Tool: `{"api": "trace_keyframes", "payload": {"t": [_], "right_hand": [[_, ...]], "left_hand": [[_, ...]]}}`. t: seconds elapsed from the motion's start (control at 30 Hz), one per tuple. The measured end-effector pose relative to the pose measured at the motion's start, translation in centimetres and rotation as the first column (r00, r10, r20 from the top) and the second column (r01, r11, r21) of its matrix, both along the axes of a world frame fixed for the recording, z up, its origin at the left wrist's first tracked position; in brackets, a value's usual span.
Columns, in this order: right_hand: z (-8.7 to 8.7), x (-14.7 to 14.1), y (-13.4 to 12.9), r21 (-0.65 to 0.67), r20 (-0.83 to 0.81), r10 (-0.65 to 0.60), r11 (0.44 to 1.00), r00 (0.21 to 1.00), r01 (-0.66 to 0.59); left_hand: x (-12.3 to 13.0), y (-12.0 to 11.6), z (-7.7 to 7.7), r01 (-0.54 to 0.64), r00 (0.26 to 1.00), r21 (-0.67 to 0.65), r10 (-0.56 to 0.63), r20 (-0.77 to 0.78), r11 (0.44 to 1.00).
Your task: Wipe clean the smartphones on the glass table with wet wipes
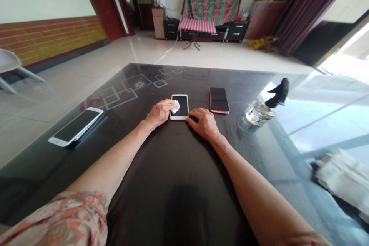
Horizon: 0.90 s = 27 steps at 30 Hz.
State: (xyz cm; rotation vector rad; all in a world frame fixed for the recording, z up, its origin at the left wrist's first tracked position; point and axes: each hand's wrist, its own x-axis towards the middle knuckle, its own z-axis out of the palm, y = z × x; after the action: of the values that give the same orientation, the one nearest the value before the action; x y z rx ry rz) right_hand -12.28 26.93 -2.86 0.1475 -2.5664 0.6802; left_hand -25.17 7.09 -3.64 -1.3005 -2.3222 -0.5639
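Note:
A white-framed smartphone [183,112] lies face up on the dark glossy table. My left hand [160,113] is closed on a crumpled white tissue [175,106], which rests against the left part of the phone's dark screen. At the phone's lower right corner, my right hand [204,123] has its fingers curled, with thumb and fingertips gripping the edge. Further right lies a dark phone [219,99] with a red edge. To the left, a white phone [77,126] sits on top of another flat device, whose kind is mostly hidden.
A clear spray bottle [259,114] with a black trigger head stands tilted in view on the right. A pale folded cloth [344,178] lies at the table's right side. White square patterns mark the tabletop [115,184]. A white chair [10,61] stands beyond its left edge.

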Motion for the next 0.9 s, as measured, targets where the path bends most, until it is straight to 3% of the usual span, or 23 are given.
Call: {"api": "trace_keyframes", "payload": {"t": [0.43, 0.67, 0.8, 0.9], "right_hand": [[-0.1, -0.8, 0.5, -0.030, -0.001, -0.006, 1.000, 1.000, 0.006], [0.6, -1.0, -0.6, 0.032, 0.016, -0.083, 0.996, 0.996, 0.083], [0.4, -1.4, -0.6, 0.040, -0.021, -0.079, 0.996, 0.997, 0.080], [0.3, -1.4, -0.5, 0.049, -0.019, -0.078, 0.996, 0.997, 0.079]], "left_hand": [[0.2, 0.3, -0.1, 0.011, 0.999, 0.042, -0.012, 0.034, 0.999], [-1.4, 1.1, -0.3, 0.003, 0.999, 0.037, -0.004, 0.033, 0.999], [-1.5, 0.9, -0.1, -0.029, 1.000, 0.116, 0.029, -0.004, 0.993], [-0.9, -0.3, 0.7, 0.070, 0.998, 0.119, -0.069, -0.016, 0.990]]}}
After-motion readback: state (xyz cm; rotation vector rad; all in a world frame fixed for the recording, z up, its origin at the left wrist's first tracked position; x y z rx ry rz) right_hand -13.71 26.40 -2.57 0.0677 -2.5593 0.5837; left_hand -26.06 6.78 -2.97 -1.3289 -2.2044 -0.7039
